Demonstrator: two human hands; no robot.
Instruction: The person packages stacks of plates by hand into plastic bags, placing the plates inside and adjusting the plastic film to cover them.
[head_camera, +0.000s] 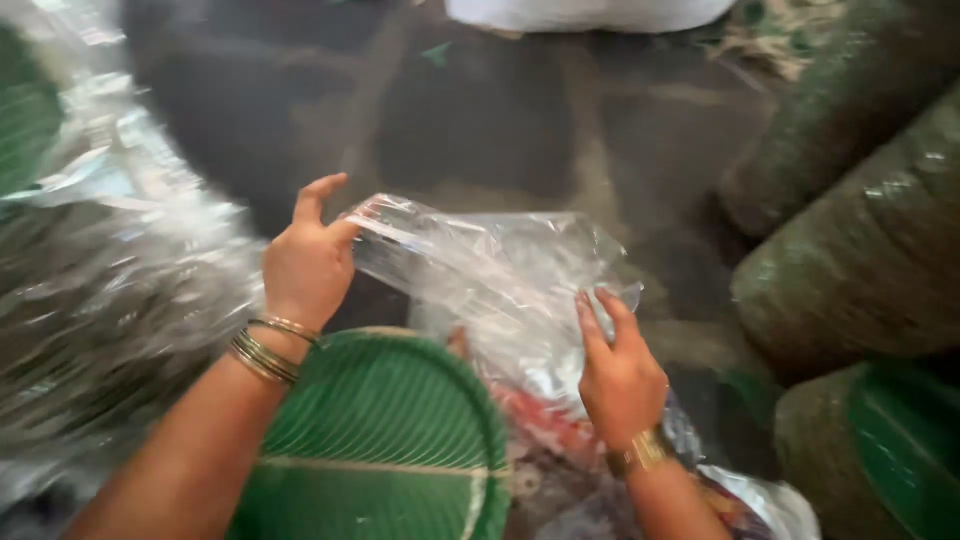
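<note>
- Dark grey concrete floor (480, 110) carrying everything, stretching away to the far edge of view.
- Tall stacked rolls of green plates wrapped in clear film (860, 260), lying along the floor's right side, near the right hand but apart from it.
- Blurred heap of shiny clear plastic wrapping (110, 300) along the floor's left side, just beside the left forearm.
- Round green leaf-patterned disposable plate stack (385, 440) at the near edge, under and between both wrists.
- Crinkled transparent plastic bag (490, 270), stretched between both hands above the plate stack, its mouth not clearly seen.
- Left hand (305, 260) pinching the bag's upper left edge between thumb and closed fingers, index finger lifted free; thin gold bangles (268, 350) on that wrist.
- Right hand (622, 375) closed on the bag's right side, fingertips pressed into the film, a gold band (640, 452) at the wrist.
- Probably best done by keeping both pinches at the very edge and pulling evenly apart, so thin film opens without tearing.
</note>
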